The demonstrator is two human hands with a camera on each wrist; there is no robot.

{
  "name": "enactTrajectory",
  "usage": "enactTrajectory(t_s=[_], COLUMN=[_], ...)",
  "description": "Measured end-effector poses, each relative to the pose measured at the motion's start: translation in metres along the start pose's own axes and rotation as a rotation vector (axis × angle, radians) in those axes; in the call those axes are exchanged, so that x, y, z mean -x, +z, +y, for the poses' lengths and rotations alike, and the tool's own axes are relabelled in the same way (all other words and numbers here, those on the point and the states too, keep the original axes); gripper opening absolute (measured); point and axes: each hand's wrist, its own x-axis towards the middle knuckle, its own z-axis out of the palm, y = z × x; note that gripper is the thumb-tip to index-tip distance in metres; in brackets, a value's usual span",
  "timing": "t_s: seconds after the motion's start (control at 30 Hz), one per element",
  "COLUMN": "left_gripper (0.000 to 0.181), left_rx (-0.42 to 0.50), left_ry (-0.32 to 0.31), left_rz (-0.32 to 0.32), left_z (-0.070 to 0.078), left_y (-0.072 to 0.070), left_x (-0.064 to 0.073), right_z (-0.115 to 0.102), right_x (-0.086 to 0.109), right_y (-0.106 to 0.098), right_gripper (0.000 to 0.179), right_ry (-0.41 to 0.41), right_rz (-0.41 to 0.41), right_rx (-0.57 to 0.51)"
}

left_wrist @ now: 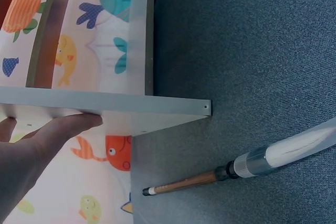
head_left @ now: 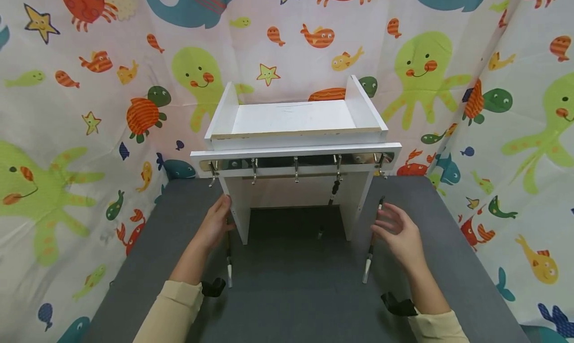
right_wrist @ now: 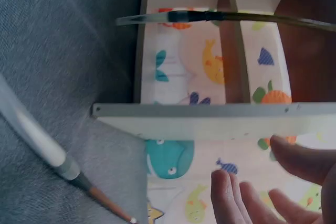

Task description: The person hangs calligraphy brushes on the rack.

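A white wooden shelf (head_left: 296,142) with a row of metal hooks (head_left: 296,169) along its front stands on the grey table. My left hand (head_left: 216,223) touches the outer face of its left side panel (left_wrist: 157,116), thumb extended along it. My right hand (head_left: 400,236) is beside the right side panel (right_wrist: 210,124), fingers loosely bent and holding nothing. One calligraphy brush (right_wrist: 205,16) hangs tip-down from a hook right of centre. Another brush (head_left: 368,263) lies by my right hand. A third brush (left_wrist: 184,183) lies by the left panel, partly hidden behind my left hand in the head view.
The grey table (head_left: 287,303) extends in front of the shelf and to both sides. A cloth with printed sea animals (head_left: 148,108) hangs behind and around it. The shelf's top tray (head_left: 291,117) has raised side walls.
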Motion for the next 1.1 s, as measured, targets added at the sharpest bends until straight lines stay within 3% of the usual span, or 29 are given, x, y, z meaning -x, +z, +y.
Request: enactTrajectory(t_s=[0.47, 0.77, 1.1], left_gripper=[0.075, 0.075, 0.078], left_rx=[0.005, -0.002, 0.0], left_ry=[-0.026, -0.045, -0.048], left_rz=[0.009, 0.018, 0.025], left_z=[0.002, 0.005, 0.004], left_y=[0.001, 0.003, 0.003], left_x=[0.001, 0.002, 0.002], right_z=[0.04, 0.045, 0.064], right_x=[-0.022, -0.026, -0.037], right_y=[0.0, 0.002, 0.007], right_gripper=[0.08, 0.081, 0.085], right_ry=[0.224, 0.28, 0.34], right_rz=[-0.089, -0.083, -0.069], right_rx=[-0.07, 0.001, -0.011])
